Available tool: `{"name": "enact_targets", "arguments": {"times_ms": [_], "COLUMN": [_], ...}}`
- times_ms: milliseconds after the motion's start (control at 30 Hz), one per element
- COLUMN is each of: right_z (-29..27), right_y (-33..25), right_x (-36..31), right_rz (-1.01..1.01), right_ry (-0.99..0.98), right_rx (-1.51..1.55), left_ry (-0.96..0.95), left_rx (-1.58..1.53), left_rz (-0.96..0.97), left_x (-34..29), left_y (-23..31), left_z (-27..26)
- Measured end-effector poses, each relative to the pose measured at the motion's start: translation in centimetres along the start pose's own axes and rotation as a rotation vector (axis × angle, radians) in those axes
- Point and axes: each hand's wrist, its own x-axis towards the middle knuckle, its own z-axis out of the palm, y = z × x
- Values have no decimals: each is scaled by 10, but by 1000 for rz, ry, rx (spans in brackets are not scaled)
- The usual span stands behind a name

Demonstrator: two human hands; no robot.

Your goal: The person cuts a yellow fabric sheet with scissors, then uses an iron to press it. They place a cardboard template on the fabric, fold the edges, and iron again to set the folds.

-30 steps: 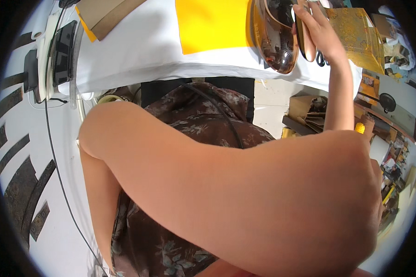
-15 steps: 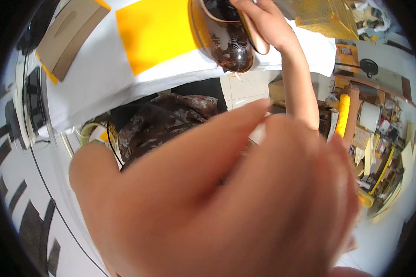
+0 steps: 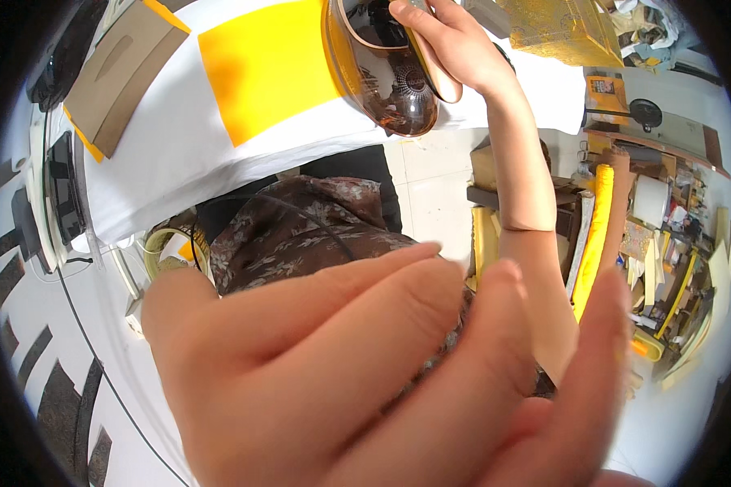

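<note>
My left hand (image 3: 357, 349) is raised very close to the camera and fills the lower middle. Its fingers are bent but spread apart, and nothing shows between them. My right arm reaches up to the table's far right. There my right hand (image 3: 461, 50) grips the right rim of a glossy dark brown rounded object (image 3: 386, 89), whose kind I cannot make out. Pale edging borders its dark opening, and the top is cut off by the frame. Beside it, a bright yellow sheet (image 3: 272, 69) lies on the white-covered table (image 3: 159, 134).
A curved grey-brown board (image 3: 126, 77) with yellow edges lies at the table's left. A gold patterned box (image 3: 560, 28) stands at the back right. Rolls, including a yellow roll (image 3: 594, 235), and crowded shelves (image 3: 674, 219) line the right. A black cable (image 3: 98, 357) runs down the left.
The fingers of my left hand have spread further apart and dropped slightly, showing more of the patterned cloth on my lap and my right arm. My right hand keeps its grip.
</note>
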Motion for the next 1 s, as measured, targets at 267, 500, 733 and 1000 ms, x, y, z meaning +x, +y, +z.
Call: {"name": "enact_targets", "arguments": {"times_ms": [267,500,733,1000], "right_z": [3,25,34,-18], "right_y": [-8,-30,3,-41], "right_x": [-16,-11,-8,-31], "right_rz": [76,-4,-33,-421], "right_ry": [1,-93,-1,514], "right_rx": [121,-11,104,-21], "left_ry": [33,147,545,1140], "left_rx": [34,25,-182,222], "left_rz": [-7,-314,-811,-515], "left_x": [-2,-15,-115,-162], "left_y": [-1,-10,-108,-43], "left_z": [5,-27,17,-77]}}
